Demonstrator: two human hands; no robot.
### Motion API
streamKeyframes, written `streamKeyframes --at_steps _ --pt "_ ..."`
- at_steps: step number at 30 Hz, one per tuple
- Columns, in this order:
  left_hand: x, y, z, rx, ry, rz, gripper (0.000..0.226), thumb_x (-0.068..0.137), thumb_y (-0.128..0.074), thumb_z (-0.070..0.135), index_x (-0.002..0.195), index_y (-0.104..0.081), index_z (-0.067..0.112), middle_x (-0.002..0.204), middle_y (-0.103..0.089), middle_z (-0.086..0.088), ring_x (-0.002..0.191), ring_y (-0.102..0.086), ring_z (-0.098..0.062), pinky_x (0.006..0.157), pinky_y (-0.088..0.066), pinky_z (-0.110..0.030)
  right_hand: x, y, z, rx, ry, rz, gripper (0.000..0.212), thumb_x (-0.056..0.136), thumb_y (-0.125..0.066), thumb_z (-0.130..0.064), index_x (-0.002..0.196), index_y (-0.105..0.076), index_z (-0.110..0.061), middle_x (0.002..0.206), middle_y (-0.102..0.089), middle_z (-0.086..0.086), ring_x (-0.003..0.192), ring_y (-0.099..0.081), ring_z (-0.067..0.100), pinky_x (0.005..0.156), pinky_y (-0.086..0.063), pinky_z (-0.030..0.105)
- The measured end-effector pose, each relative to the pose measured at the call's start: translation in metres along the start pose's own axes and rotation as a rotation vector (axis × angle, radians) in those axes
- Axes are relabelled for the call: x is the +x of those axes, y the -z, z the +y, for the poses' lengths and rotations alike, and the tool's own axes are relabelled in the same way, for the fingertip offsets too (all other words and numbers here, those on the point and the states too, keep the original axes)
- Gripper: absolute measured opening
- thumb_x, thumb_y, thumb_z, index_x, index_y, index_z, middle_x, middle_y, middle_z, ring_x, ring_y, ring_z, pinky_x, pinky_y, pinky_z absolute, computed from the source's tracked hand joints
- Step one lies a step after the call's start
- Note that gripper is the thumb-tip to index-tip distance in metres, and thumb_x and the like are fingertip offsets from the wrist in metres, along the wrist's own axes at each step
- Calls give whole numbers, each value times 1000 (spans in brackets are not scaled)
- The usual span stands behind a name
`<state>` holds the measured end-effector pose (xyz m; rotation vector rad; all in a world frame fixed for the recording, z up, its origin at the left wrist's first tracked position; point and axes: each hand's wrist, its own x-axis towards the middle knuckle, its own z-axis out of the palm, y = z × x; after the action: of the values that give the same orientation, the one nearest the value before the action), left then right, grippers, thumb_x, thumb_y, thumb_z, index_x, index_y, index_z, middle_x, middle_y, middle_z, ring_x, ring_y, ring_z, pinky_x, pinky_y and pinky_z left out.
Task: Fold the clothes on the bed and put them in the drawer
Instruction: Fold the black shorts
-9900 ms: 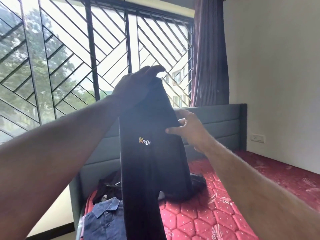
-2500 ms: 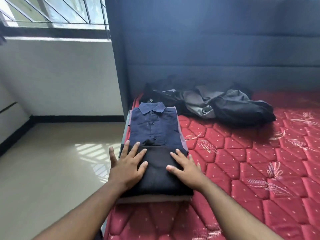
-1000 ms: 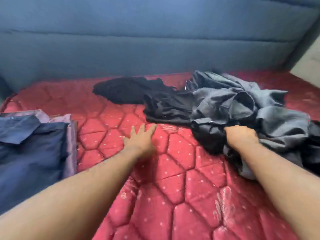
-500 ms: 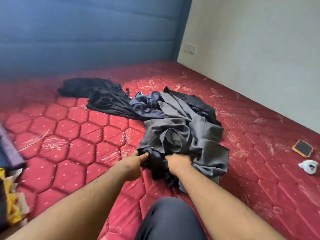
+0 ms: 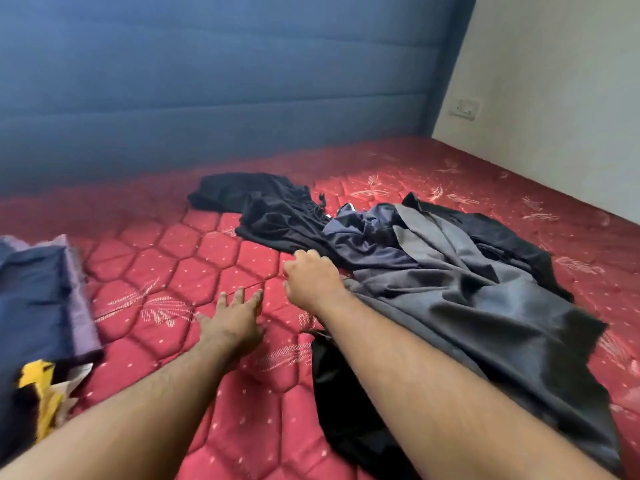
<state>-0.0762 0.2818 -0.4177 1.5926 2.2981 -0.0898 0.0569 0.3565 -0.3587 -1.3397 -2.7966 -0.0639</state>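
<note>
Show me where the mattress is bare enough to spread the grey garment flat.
The widest bare patch of mattress lies between the folded stack at the left edge and the loose pile: grey garment, black garment. The left hand lies open there. More bare room runs along the wall. The middle right is crowded.

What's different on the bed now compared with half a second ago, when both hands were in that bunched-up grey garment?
The grey garment has been pulled out of its bunch and now lies spread toward the person. The left hand has come off it and lies flat on the red mattress. The right hand is still at the garment's edge, though its grip is hidden. The black clothes behind stayed put.
</note>
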Motion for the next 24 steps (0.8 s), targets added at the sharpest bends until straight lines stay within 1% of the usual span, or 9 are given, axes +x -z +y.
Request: streamKeyframes --at_steps 3,5,8,11,15,17,19,21,24 --pt "46 -22 -15 -18 55 97 68 97 -21 66 156 1 42 166 7 4 152 10 -29 115 -4 -68 68 -44 24 38 -58 -83 45 96 -49 -40 139 -49 -25 155 -25 11 146 -16 33 115 -17 55" --pt "62 -53 -22 15 48 292 69 91 -4 71 155 1 45 167 2 3 153 4 -30 116 0 -66 113 -73 41 100 -95 -72 60 96 -45 -50 150 -31 -29 164 -4 6 150 0 30 118 -6 56" --pt "76 -85 -29 -4 12 498 71 90 -12 69 155 -22 41 164 -21 -1 150 -16 -34 115 -5 -66 166 -107 63 133 -197 -38 75 96 -48 -52 156 -9 -30 162 -15 9 142 -28 33 111 -27 49" --pt "80 -94 -33 -47 8 476 71 89 -14 69 154 -17 42 164 -19 1 151 -13 -32 116 -1 -65 186 -118 60 159 -310 -27 39 101 -41 -31 137 -47 -17 136 -54 15 124 -51 35 100 -37 44" --pt "81 -85 -38 -242 26 392 79 89 -26 62 147 23 42 166 3 11 153 5 -18 119 11 -53 135 -116 8 239 -158 -167 32 95 -42 -21 108 -64 -3 119 -63 23 113 -59 40 91 -46 40" --pt "67 -67 -47 -533 1 432 94 84 -51 34 151 14 40 166 4 1 152 -12 -23 122 -11 -48 76 -100 -30 414 -5 -362 49 91 -32 -27 105 -66 6 111 -65 27 104 -63 40 83 -48 40" --pt "36 -61 -56 -673 -83 470 87 83 -62 14 154 -21 42 166 1 -8 142 -36 -30 112 -34 -39 1 -83 -56 584 62 -642 54 84 -32 -31 101 -69 5 99 -69 19 90 -63 29 73 -45 36" --pt "-19 -68 -67 -535 -288 396 46 85 -63 21 130 -63 27 159 -31 -10 130 -51 -29 105 -38 -36 -78 -70 -67 731 -62 -977 31 80 -52 -31 83 -72 -8 79 -62 1 74 -55 17 64 -40 30" --pt "-102 -99 -85 -317 -467 387 23 77 -55 31 88 -71 17 111 -68 -5 96 -66 -26 81 -42 -36 -164 -67 -63 771 -161 -1383 30 88 -62 -28 60 -63 -18 62 -56 -5 51 -50 8 55 -39 24"
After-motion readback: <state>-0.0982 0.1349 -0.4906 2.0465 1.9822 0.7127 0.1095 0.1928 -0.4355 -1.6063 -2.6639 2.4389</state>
